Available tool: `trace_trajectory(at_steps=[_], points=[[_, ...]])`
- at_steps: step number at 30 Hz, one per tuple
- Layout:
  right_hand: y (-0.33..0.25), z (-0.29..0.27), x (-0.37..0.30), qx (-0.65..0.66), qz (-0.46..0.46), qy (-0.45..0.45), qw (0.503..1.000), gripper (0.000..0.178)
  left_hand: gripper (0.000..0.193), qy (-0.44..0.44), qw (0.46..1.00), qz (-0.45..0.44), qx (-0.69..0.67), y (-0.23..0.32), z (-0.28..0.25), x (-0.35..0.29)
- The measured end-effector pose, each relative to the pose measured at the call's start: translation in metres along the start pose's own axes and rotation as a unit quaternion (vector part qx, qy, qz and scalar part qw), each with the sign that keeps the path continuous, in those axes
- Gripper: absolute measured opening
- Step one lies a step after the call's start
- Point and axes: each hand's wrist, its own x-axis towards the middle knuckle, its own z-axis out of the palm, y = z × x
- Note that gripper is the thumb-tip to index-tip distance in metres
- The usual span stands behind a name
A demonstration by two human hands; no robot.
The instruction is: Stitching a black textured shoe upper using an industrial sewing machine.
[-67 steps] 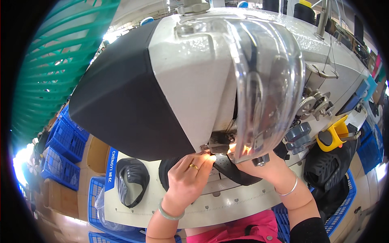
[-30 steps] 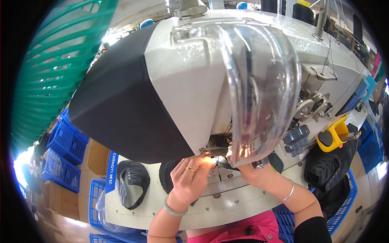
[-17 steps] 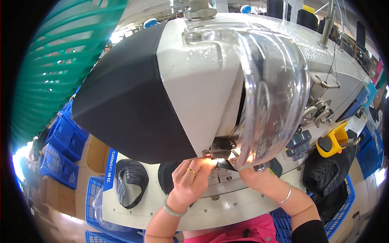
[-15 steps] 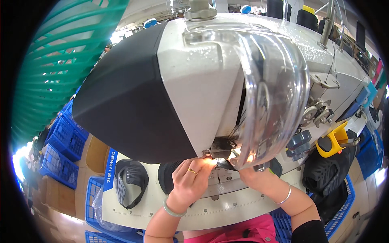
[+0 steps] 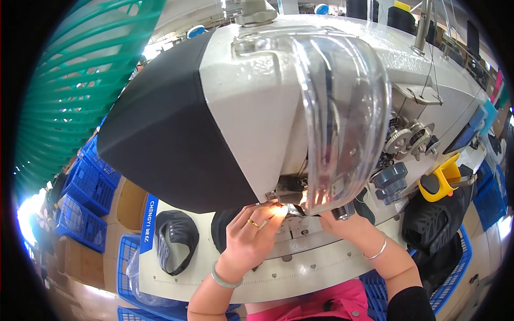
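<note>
A large white and black sewing machine (image 5: 257, 112) fills the middle of the view, with a lamp glowing by its needle area. My left hand (image 5: 254, 235) is just left of that lit spot, fingers closed in a pinch; what lies between the fingertips is too small and bright to make out. To the right of the needle area is my right hand (image 5: 345, 224), its fingers mostly hidden behind the clear plastic guard (image 5: 342, 123). Partly behind my left hand lies a black piece (image 5: 220, 230) on the table. A dark grey shoe upper (image 5: 175, 242) rests farther left.
The pale table (image 5: 316, 275) has a ruler scale along its front edge. At right, a yellow holder (image 5: 440, 179) is by black shoe uppers (image 5: 431, 224) over a blue basket. Blue crates (image 5: 80, 222) stand at left, below a green slatted fan-like cover (image 5: 91, 80).
The view has shifted slightly, so the machine and its clear guard appear farther left. My left hand stays pinched by the needle area; my right hand remains on the right side with little visible movement.
</note>
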Motion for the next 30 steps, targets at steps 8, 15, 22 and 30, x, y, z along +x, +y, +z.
trace_trajectory(at_steps=[8,15,22,30], points=[[0.004,0.01,-0.008,0.062,0.009,0.057,0.996,0.047,0.031,-0.013,0.999,-0.014,-0.04,0.004,-0.002,0.001],[0.001,0.006,-0.001,0.127,-0.004,0.034,0.991,0.042,0.03,-0.001,0.999,-0.03,-0.016,0.007,-0.001,-0.002],[-0.007,-0.001,0.011,0.032,-0.077,0.109,0.991,0.038,0.031,-0.005,0.999,-0.04,-0.017,0.007,0.002,-0.006],[-0.003,0.001,0.007,0.044,-0.04,0.108,0.992,0.035,0.031,0.01,0.999,-0.032,-0.006,0.01,0.009,-0.004]])
